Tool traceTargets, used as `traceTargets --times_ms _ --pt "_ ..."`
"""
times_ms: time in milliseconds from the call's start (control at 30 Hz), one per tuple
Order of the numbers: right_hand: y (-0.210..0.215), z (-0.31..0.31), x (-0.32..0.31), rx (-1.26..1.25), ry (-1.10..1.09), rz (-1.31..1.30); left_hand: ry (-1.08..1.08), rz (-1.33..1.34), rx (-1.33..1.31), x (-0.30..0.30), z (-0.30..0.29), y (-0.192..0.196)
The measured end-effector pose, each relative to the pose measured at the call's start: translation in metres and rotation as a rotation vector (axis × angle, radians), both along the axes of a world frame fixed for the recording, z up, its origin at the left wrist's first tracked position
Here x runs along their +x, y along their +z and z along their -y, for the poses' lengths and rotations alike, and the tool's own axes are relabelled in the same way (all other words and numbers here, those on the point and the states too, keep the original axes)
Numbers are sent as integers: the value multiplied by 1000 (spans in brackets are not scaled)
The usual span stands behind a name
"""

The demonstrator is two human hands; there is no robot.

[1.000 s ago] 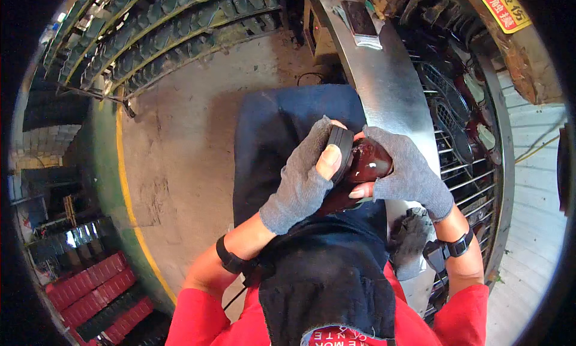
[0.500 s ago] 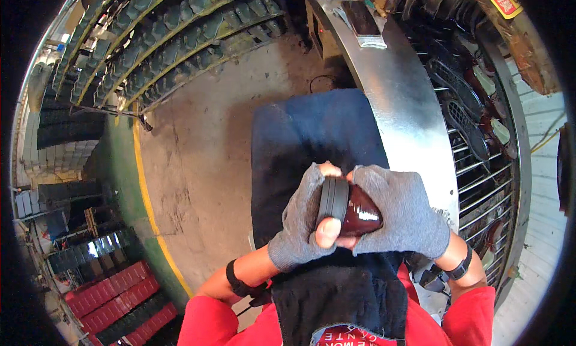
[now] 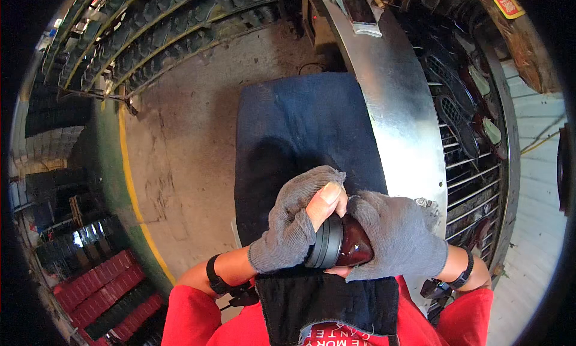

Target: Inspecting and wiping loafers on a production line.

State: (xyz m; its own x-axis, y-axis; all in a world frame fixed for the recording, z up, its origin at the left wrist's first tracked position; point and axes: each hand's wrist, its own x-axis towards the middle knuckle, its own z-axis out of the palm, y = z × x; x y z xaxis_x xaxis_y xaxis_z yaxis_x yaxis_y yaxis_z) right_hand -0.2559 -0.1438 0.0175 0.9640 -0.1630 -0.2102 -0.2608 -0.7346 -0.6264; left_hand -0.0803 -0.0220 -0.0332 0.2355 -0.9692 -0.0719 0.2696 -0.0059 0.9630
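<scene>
Close in front of my body is a glossy dark-red shoe with a thick, ridged black sole. The sole faces left and the rounded upper faces right. My right hand, in a grey fingerless glove, is wrapped over the upper; most of its fingers are hidden behind the shoe. My left hand, gloved the same way, is closed at the sole's far edge, its bare thumb on top and a fingertip beside it. Below the shoe, a dark blue cloth-covered surface extends forward.
On the right runs a curved metal worktop with a dark flat object at its far end. Beyond it, a barred rack holds several shoes. Shelves of dark shoe-shaped forms stand far left; red ribbed pieces lie lower left.
The shoe and both hands are lower, closer to my body. My left thumb has gone from the sole's near side to its far edge. The whole view has shifted slightly.
</scene>
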Motion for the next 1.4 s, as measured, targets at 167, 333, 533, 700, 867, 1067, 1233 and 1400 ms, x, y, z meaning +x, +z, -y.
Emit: traceTargets --times_ms 167,333,533,700,867,1067,1233,1400 --pt "-12 -3 3 6 4 155 107 -126 36 4 -6 3" --pt "-13 -3 5 -25 98 167 -36 12 -99 11 -1 -7" --pt "-20 10 34 2 20 290 -170 -195 -79 31 14 -27" --pt "-44 -19 71 1041 -1192 460 240 -331 48 33 36 -16" --pt "-9 25 75 874 -515 613 169 68 -264 49 28 13" --pt "-7 -17 95 -150 543 463 33 -638 195 71 39 -24" --pt "-19 -41 96 -141 496 777 151 -677 179 66 20 -53" --pt "-23 -17 68 371 -652 684 246 -497 144 48 -3 -49"
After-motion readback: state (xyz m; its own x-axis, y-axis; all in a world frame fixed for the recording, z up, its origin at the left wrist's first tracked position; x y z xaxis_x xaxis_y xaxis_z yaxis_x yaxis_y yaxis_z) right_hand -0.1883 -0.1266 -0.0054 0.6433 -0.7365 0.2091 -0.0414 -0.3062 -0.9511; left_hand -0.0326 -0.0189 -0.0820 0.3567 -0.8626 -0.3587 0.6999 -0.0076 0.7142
